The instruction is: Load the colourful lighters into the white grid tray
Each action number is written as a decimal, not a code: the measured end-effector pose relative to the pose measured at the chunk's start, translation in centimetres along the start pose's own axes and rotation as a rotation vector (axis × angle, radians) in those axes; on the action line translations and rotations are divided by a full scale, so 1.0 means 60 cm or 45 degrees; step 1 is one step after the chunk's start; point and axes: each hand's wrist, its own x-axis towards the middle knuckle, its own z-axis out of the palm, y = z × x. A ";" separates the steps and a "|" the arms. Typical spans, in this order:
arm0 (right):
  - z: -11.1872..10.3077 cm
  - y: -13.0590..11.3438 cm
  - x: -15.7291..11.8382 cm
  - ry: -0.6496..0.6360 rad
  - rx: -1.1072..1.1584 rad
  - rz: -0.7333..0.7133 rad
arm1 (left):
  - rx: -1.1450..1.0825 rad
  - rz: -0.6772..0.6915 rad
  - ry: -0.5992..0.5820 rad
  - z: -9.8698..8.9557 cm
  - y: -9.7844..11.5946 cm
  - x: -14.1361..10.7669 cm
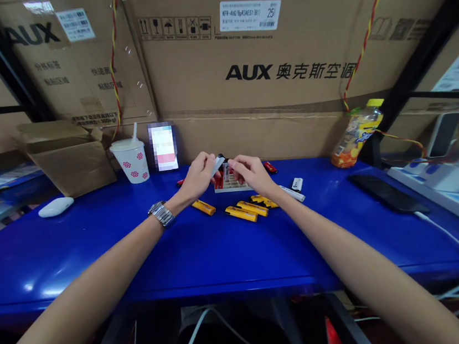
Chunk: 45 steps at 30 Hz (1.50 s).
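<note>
My left hand (201,176), a metal watch on its wrist, pinches a slim whitish lighter (217,165) above a small compartment tray (231,189). Opposite it, my right hand (254,175) has its fingers curled and closed near the tray; what they hold, if anything, is hidden. Red lighters (219,183) stand in the tray's left part, and other cells show bare. In front lie several yellow lighters (241,214), with one yellow lighter (203,207) apart to the left. A white lighter (297,185) and a red lighter (270,167) lie right of my right hand.
On the blue table (182,267) stand a paper cup with straw (130,161), a lit phone (163,146), a brown paper bag (72,163) and a drink bottle (357,137). A white case (56,207) lies left, a cabled black phone (386,193) right. Large cartons (289,109) rise behind.
</note>
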 end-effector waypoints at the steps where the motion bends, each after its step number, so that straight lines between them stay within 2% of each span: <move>1: 0.002 -0.006 -0.001 -0.019 0.059 0.009 | 0.017 0.042 -0.010 0.000 0.000 0.000; 8: 0.011 -0.015 -0.002 -0.061 0.223 0.066 | 0.120 0.306 -0.026 0.003 -0.005 -0.002; 12: 0.002 0.000 0.004 -0.005 0.273 0.038 | 0.129 0.319 -0.030 0.003 -0.007 -0.003; 14: -0.007 0.013 0.008 0.065 0.263 0.028 | 0.150 0.278 0.023 0.001 -0.006 -0.003; 17: -0.019 0.038 0.011 0.114 0.158 0.043 | 0.253 0.247 0.159 -0.006 -0.003 -0.003; 22: -0.023 0.067 0.013 -0.011 -0.101 0.033 | 0.388 0.247 0.242 -0.016 -0.004 -0.002; 26: -0.016 0.060 0.015 -0.114 -0.384 -0.024 | 0.421 0.242 0.238 -0.018 -0.011 0.001; 29: -0.015 0.048 0.016 -0.111 -0.612 -0.084 | 0.460 0.223 0.242 -0.021 -0.015 0.003; 32: -0.024 0.037 0.017 -0.080 -0.650 -0.116 | 0.492 0.219 0.252 -0.026 -0.020 0.006; 36: -0.065 0.019 0.014 -0.007 -0.729 -0.096 | 0.519 0.218 0.259 -0.034 -0.030 0.010; 39: -0.115 0.014 0.009 -0.140 -1.013 0.089 | 0.618 0.240 0.232 -0.039 -0.036 0.011; 42: -0.168 0.027 0.002 -0.272 -1.271 0.414 | 0.804 0.451 0.144 -0.037 -0.031 0.007; 45: -0.211 0.053 -0.005 -0.244 -1.324 0.634 | 1.020 0.715 0.002 -0.023 -0.015 -0.005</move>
